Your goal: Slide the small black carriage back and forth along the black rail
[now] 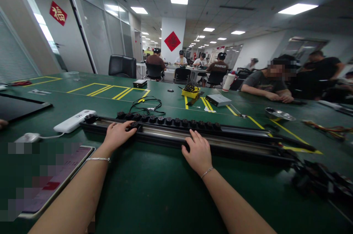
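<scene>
A long black rail (162, 133) with a shiny metal strip along its inside lies across the table in front of me. My left hand (119, 135) is closed, thumb and fingers around a small black block (135, 126) on the rail's left part. My right hand (199, 150) rests on the near edge of the rail, right of its middle, fingers stretched and slightly apart. Just behind lies a second long black bar (242, 133), with a row of small black knob-like pieces (168, 120) along its left part.
A white power strip (75, 121) and a phone (59, 179) lie to the left. Behind the rail are a black cable (147, 106), a yellow box (190, 92) and a grey box (218, 100). Black parts (320, 180) sit at right. A person (267, 79) leans on the table.
</scene>
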A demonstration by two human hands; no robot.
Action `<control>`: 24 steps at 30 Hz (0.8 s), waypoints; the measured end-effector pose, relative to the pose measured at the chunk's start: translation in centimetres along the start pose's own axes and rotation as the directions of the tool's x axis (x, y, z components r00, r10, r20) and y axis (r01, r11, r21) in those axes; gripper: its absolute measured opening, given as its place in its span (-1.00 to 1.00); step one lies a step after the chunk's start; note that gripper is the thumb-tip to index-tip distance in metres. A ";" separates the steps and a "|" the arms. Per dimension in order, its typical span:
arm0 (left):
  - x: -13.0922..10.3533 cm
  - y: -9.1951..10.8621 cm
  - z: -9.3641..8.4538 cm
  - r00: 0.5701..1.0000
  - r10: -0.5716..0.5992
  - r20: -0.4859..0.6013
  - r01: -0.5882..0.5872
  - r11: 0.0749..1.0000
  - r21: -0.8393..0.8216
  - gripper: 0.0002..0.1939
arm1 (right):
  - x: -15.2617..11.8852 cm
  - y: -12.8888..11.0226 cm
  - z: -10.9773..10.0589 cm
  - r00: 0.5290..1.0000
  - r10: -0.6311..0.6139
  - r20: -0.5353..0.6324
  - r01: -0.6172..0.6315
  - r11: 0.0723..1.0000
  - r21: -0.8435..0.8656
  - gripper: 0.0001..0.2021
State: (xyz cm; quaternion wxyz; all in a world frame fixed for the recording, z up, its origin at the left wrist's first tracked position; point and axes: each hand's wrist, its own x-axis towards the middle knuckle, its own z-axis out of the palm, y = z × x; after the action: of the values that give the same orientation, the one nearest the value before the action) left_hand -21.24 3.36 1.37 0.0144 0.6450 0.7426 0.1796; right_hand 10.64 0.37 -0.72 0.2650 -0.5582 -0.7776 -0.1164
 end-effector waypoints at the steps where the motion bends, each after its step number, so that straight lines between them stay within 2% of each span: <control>1: 0.0 0.0 0.0 1.000 -0.005 0.000 0.005 1.000 0.000 -0.48 | 0.0 0.0 0.0 1.000 0.001 0.002 -0.001 1.000 -0.002 -0.83; 9: 0.0 0.0 -0.2 1.000 -0.022 0.017 0.022 1.000 -0.002 -0.42 | 0.0 0.0 -0.1 1.000 -0.002 0.007 0.002 1.000 -0.010 -0.83; 24: 0.3 0.2 -0.2 0.998 -0.019 0.063 0.018 1.000 0.018 -0.44 | 0.0 0.1 0.0 1.000 0.008 0.014 -0.008 1.000 -0.001 -0.83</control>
State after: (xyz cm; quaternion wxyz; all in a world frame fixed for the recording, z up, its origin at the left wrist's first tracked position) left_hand -21.20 3.58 1.69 0.0338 0.6434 0.7494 0.1526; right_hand 10.69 0.39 -0.77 0.2599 -0.5622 -0.7771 -0.1119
